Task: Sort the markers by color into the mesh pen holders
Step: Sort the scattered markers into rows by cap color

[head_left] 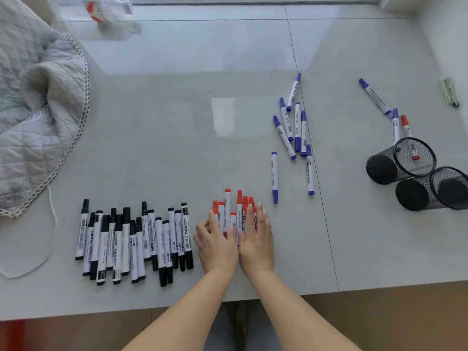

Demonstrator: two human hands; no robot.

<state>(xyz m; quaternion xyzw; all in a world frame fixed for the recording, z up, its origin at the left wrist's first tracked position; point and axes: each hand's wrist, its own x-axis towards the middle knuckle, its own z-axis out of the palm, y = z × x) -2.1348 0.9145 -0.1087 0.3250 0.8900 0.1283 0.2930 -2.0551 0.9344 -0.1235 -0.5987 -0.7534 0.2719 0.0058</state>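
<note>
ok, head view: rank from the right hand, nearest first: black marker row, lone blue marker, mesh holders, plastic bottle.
From the right hand:
1. Lone blue marker, just ahead and right.
2. Black marker row, left, beyond the left hand.
3. Mesh holders, lying far right.
4. Plastic bottle, far back left.

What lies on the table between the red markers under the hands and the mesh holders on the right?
Loose blue markers are scattered between the red markers and the holders, two of them close to the direct line. Both holders lie on their sides, mouths facing the camera.
</note>
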